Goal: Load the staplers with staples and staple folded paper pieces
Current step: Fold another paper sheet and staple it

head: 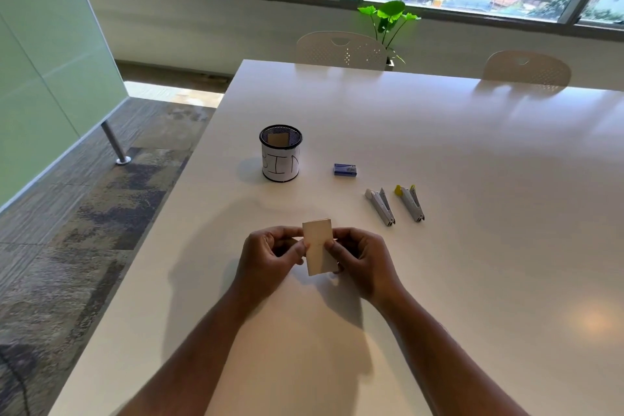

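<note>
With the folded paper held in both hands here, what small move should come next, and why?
Probably the right hand lets go and reaches for the white-tipped grey stapler: the small folded beige paper is pinched by both hands, left hand included, and both staplers lie untouched on the white table.
</note>
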`<state>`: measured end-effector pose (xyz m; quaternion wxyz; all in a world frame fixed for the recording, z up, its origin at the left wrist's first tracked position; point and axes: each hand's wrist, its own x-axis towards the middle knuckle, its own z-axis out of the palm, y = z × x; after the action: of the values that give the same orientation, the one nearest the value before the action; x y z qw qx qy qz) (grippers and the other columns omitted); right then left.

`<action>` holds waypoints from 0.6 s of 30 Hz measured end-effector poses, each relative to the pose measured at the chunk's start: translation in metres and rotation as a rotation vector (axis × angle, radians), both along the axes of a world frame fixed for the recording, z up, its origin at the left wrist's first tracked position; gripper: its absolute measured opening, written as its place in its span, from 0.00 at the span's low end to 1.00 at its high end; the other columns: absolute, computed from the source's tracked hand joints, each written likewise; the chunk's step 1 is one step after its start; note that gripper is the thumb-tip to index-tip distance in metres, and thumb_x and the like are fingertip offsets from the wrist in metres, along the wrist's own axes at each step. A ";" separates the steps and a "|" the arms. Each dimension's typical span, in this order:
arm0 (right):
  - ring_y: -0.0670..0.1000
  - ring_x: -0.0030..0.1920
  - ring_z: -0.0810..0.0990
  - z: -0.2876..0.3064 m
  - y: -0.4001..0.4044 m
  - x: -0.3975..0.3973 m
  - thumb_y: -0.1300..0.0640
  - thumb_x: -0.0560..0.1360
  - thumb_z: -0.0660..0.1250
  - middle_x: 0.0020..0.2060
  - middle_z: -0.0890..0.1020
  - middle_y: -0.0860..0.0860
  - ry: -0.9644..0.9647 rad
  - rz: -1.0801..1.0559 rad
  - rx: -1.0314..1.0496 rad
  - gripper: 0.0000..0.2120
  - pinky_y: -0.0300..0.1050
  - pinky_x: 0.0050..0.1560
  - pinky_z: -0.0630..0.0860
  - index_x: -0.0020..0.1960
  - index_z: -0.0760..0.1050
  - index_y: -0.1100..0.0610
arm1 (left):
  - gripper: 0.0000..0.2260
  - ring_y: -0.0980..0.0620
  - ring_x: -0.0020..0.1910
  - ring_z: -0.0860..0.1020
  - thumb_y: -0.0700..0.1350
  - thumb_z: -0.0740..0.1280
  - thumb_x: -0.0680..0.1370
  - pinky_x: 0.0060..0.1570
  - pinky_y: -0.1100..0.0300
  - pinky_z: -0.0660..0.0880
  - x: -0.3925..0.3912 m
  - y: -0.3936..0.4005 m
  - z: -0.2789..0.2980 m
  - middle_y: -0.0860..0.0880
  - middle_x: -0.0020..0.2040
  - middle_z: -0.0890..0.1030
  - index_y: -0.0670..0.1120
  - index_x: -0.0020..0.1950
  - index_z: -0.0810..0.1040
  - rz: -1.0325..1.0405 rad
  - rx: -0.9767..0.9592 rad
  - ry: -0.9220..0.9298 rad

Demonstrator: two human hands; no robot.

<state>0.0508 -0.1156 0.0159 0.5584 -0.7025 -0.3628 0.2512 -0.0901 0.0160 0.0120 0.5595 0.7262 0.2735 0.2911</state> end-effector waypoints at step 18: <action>0.53 0.46 0.85 0.003 -0.001 0.007 0.61 0.77 0.72 0.49 0.86 0.57 0.296 -0.029 0.180 0.09 0.44 0.46 0.83 0.55 0.79 0.65 | 0.07 0.51 0.42 0.87 0.42 0.75 0.77 0.44 0.59 0.82 0.003 0.005 -0.002 0.50 0.42 0.88 0.44 0.53 0.82 0.042 -0.060 -0.025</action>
<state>0.0579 -0.1165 0.0188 0.6700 -0.6100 -0.2875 0.3104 -0.0872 0.0205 0.0095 0.5782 0.6996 0.2904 0.3033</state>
